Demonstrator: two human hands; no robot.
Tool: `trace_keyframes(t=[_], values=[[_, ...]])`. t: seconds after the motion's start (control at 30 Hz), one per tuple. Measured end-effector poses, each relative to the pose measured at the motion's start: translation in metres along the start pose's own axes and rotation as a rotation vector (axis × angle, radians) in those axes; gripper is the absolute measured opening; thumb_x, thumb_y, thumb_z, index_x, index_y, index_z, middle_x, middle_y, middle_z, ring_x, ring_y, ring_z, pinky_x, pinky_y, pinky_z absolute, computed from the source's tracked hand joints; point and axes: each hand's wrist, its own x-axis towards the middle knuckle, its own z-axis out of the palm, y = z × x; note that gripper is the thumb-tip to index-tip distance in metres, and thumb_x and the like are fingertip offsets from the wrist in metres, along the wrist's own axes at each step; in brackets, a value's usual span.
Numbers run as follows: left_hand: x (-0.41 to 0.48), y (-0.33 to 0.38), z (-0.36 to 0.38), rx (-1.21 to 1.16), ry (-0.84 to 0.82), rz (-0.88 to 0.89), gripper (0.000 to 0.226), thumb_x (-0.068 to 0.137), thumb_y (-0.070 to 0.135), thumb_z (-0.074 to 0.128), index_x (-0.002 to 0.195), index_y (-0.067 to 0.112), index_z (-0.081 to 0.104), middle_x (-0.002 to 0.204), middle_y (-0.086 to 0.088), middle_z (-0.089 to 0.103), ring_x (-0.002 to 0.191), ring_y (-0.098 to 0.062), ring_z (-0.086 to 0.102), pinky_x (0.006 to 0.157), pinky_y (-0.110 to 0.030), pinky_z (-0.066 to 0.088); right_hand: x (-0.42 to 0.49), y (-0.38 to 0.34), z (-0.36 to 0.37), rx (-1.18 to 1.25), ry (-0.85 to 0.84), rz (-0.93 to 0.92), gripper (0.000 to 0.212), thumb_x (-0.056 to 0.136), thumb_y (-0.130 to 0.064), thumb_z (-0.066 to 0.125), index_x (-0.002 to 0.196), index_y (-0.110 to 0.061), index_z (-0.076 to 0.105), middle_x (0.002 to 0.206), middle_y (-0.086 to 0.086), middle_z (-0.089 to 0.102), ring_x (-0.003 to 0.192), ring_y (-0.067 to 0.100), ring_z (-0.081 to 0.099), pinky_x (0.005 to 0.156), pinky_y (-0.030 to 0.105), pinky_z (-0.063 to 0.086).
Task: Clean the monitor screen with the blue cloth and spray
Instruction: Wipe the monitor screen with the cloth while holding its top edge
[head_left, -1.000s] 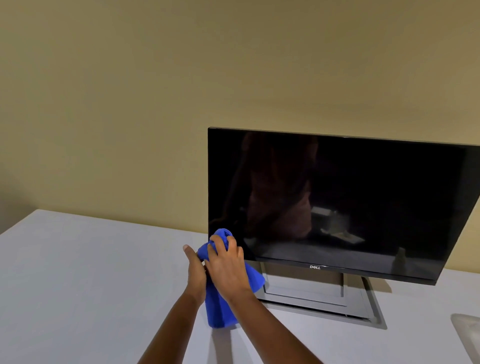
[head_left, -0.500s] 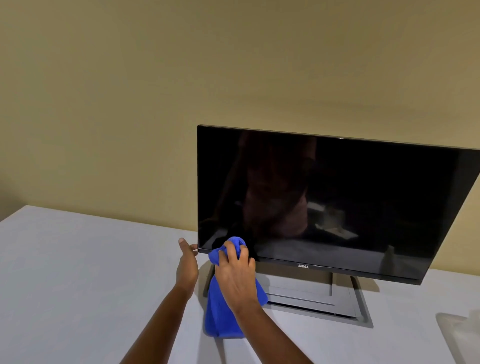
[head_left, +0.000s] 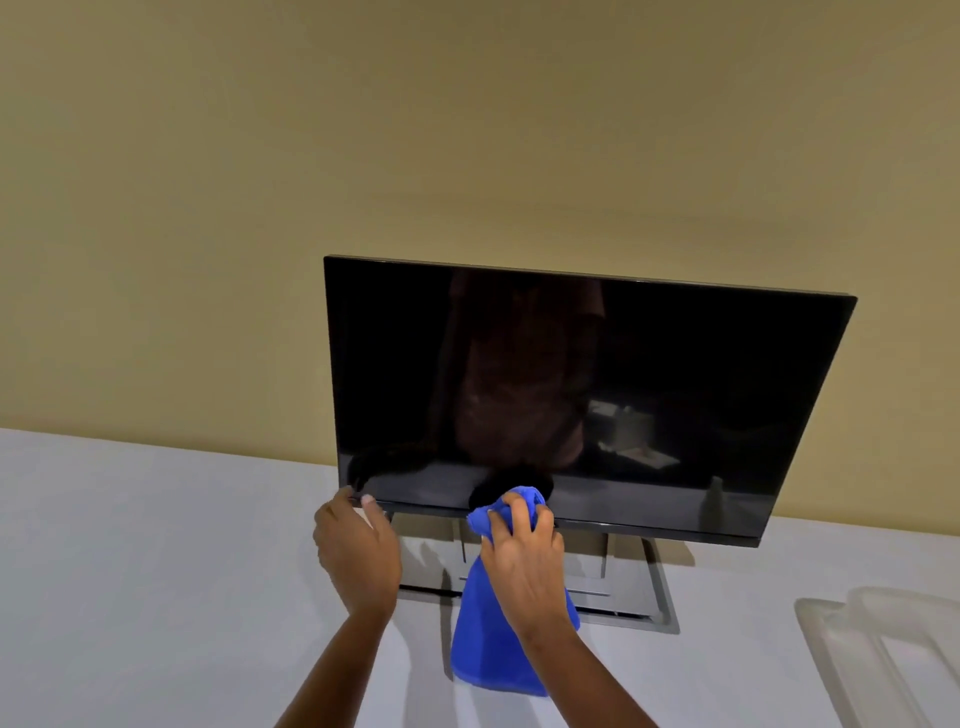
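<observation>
A black monitor (head_left: 623, 374) stands on a grey stand (head_left: 634, 582) on the white table, its screen dark and reflective. My right hand (head_left: 524, 561) is bunched around the blue cloth (head_left: 488, 649) and presses its top against the bottom edge of the screen, left of centre. The rest of the cloth hangs down below my wrist. My left hand (head_left: 358, 551) pinches the monitor's lower left corner with thumb and fingertips. No spray bottle is in view.
The white table (head_left: 130, 571) stretches to the left and front. A clear plastic tray or lid (head_left: 883, 654) lies at the right edge. A plain beige wall (head_left: 363, 156) stands directly behind the monitor.
My right hand slid the blue cloth rightward along the screen's bottom edge. My left hand moved from beside the cloth onto the monitor's lower left corner and took hold of it.
</observation>
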Motion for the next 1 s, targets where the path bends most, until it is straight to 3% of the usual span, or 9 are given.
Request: trace_keyframes(t=[0.1, 0.2, 0.37, 0.47, 0.5, 0.57, 0.7, 0.83, 1.0], values=[[-0.026, 0.006, 0.010, 0.116, -0.122, 0.325, 0.025, 0.085, 0.003, 0.053, 0.109, 0.002, 0.058, 0.103, -0.018, 0.061, 0.095, -0.031, 0.059, 0.081, -0.040, 0.048, -0.003, 0.017, -0.003, -0.012, 0.024, 0.024, 0.046, 0.030, -0.030, 0.094, 0.070, -0.020, 0.073, 0.090, 0.003, 0.073, 0.070, 0.026, 0.069, 0.047, 0.029, 0.057], [-0.043, 0.013, 0.025, 0.263, -0.281, 0.528, 0.035, 0.085, 0.008, 0.053, 0.120, 0.007, 0.055, 0.117, -0.012, 0.060, 0.109, -0.025, 0.056, 0.093, -0.034, 0.045, -0.006, 0.036, -0.004, -0.007, -0.004, 0.063, 0.039, 0.045, -0.028, 0.092, 0.079, -0.017, 0.074, 0.100, 0.006, 0.071, 0.080, 0.028, 0.069, 0.054, 0.032, 0.058], [-0.062, 0.026, 0.038, 0.381, -0.373, 0.699, 0.042, 0.088, 0.013, 0.048, 0.130, 0.011, 0.048, 0.130, -0.006, 0.053, 0.123, -0.022, 0.049, 0.103, -0.033, 0.039, -0.015, 0.075, -0.006, 0.003, -0.048, 0.139, 0.035, 0.057, -0.027, 0.086, 0.088, -0.017, 0.073, 0.111, 0.008, 0.067, 0.090, 0.030, 0.066, 0.063, 0.034, 0.059], [-0.067, 0.029, 0.043, 0.516, -0.433, 0.731, 0.046, 0.094, 0.022, 0.033, 0.140, 0.019, 0.031, 0.142, 0.003, 0.038, 0.132, -0.013, 0.034, 0.110, -0.026, 0.026, -0.019, 0.103, -0.008, 0.025, -0.089, 0.134, 0.032, 0.087, -0.026, 0.061, 0.117, -0.016, 0.060, 0.140, 0.009, 0.045, 0.118, 0.033, 0.049, 0.091, 0.039, 0.051], [-0.069, 0.030, 0.044, 0.533, -0.431, 0.738, 0.046, 0.095, 0.023, 0.032, 0.141, 0.020, 0.030, 0.143, 0.003, 0.038, 0.132, -0.013, 0.033, 0.110, -0.025, 0.026, -0.020, 0.113, -0.010, 0.027, -0.060, 0.151, 0.032, 0.081, -0.025, 0.069, 0.111, -0.014, 0.064, 0.134, 0.011, 0.052, 0.111, 0.035, 0.055, 0.085, 0.040, 0.054], [-0.073, 0.036, 0.043, 0.523, -0.410, 0.769, 0.044, 0.090, 0.020, 0.044, 0.134, 0.016, 0.044, 0.133, 0.000, 0.050, 0.123, -0.016, 0.046, 0.104, -0.028, 0.036, -0.024, 0.132, -0.015, -0.016, -0.015, 0.200, 0.034, 0.062, -0.024, 0.085, 0.092, -0.013, 0.072, 0.114, 0.013, 0.065, 0.090, 0.034, 0.065, 0.064, 0.037, 0.059], [-0.082, 0.050, 0.042, 0.513, -0.336, 0.938, 0.042, 0.041, 0.011, 0.086, 0.082, 0.010, 0.075, 0.074, -0.001, 0.071, 0.065, -0.017, 0.068, 0.058, -0.024, 0.056, -0.029, 0.169, -0.013, 0.018, -0.043, 0.291, 0.036, 0.099, -0.031, 0.037, 0.131, -0.019, 0.046, 0.150, 0.003, 0.026, 0.127, 0.027, 0.035, 0.094, 0.031, 0.045], [-0.088, 0.060, 0.046, 0.488, -0.354, 0.930, 0.038, 0.050, 0.009, 0.085, 0.086, 0.009, 0.074, 0.079, -0.004, 0.072, 0.071, -0.021, 0.068, 0.064, -0.029, 0.057, -0.033, 0.194, -0.015, 0.076, 0.013, 0.439, 0.036, 0.099, -0.031, 0.035, 0.130, -0.018, 0.048, 0.149, 0.004, 0.025, 0.124, 0.027, 0.034, 0.089, 0.031, 0.047], [-0.091, 0.077, 0.048, 0.481, -0.295, 1.024, 0.041, 0.036, 0.011, 0.087, 0.075, 0.012, 0.075, 0.068, 0.001, 0.070, 0.059, -0.015, 0.066, 0.052, -0.025, 0.055, -0.040, 0.215, -0.013, 0.181, 0.093, 0.646, 0.035, 0.098, -0.027, 0.037, 0.126, -0.012, 0.051, 0.146, 0.008, 0.030, 0.121, 0.032, 0.034, 0.085, 0.035, 0.048]])
